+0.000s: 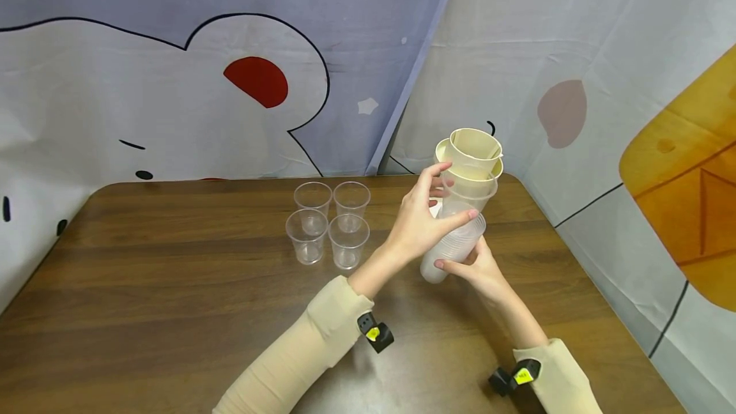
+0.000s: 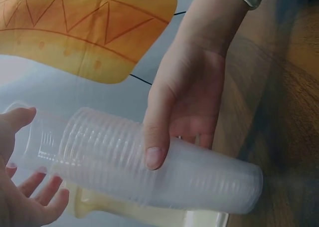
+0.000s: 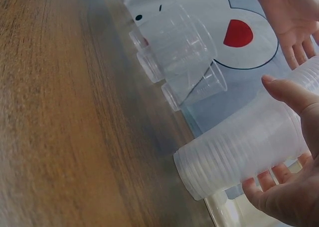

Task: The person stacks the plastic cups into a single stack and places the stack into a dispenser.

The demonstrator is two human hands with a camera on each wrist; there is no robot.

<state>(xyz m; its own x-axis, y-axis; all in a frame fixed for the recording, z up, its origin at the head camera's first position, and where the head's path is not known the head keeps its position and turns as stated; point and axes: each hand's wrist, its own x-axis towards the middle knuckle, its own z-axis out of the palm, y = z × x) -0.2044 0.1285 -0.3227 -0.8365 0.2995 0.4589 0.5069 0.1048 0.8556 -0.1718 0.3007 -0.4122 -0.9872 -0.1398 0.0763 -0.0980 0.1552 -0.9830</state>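
My right hand (image 1: 485, 276) grips a tilted stack of clear plastic cups (image 1: 451, 251) near the table's right side, thumb on the near side. At the stack's upper end, my left hand (image 1: 416, 219) holds a clear plastic cup (image 1: 470, 197) between thumb and fingers. In the left wrist view, this cup (image 2: 47, 142) sticks out beyond the closely nested rims of the stack (image 2: 104, 154); whether it is fully free of them I cannot tell. The right wrist view shows the stack's base (image 3: 192, 174) pointing down towards the table.
Several clear cups (image 1: 309, 235) stand upright in two rows left of my hands. Cream-coloured containers (image 1: 474, 145) stand behind the stack, partly hidden by it. A printed curtain (image 1: 230, 126) hangs along the back and right of the wooden table (image 1: 172, 292).
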